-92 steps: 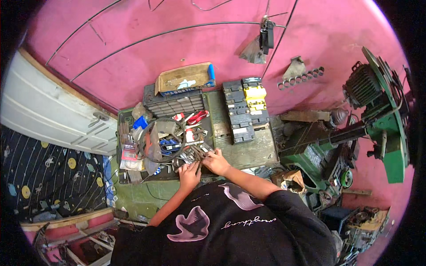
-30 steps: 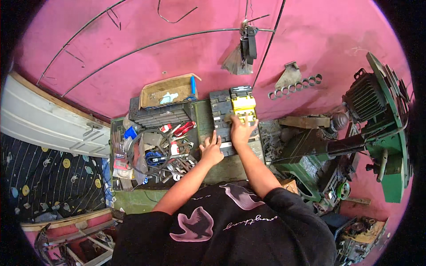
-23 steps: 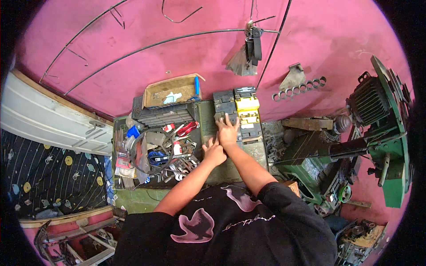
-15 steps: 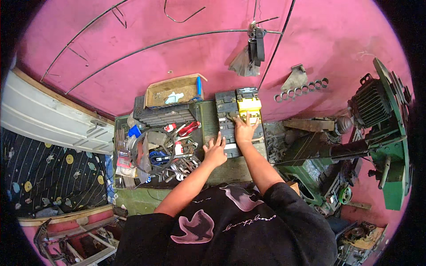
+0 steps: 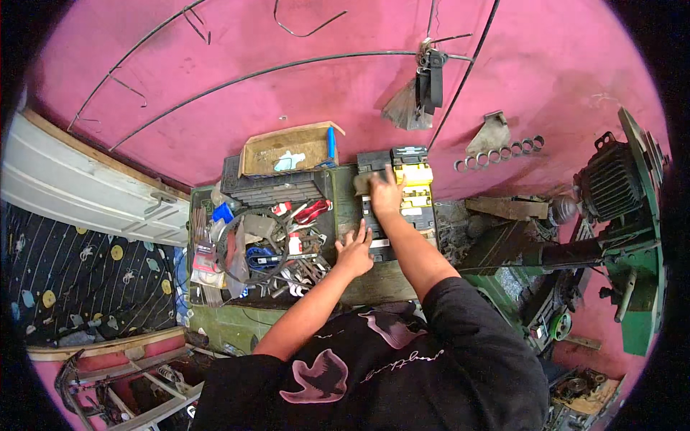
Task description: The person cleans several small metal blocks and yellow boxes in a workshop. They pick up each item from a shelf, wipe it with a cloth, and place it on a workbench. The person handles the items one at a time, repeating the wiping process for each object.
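Observation:
A black case (image 5: 381,243) with yellow parts (image 5: 415,174) lies on the worktable. My right hand (image 5: 387,195) is over its middle, next to the yellow parts, with a greyish-brown rag-like piece (image 5: 364,184) at its thumb side. Part of that piece is hidden under the hand, so its exact kind is hard to tell. Lower down, my left hand (image 5: 353,256) rests at the case's near left corner, fingers spread and nothing in them.
Left of the case, a tray (image 5: 332,237) holds a jumble of tools and a dark cable loop. Behind it, an open cardboard box (image 5: 277,152) sits on a grey case (image 5: 269,188). A green machine (image 5: 636,244) stands at right; straps (image 5: 431,82) hang on the pink wall.
My right hand has shifted up and left across the case, and the greyish-brown piece shows more at its left. My left hand stays by the near corner. The whole view has shifted slightly.

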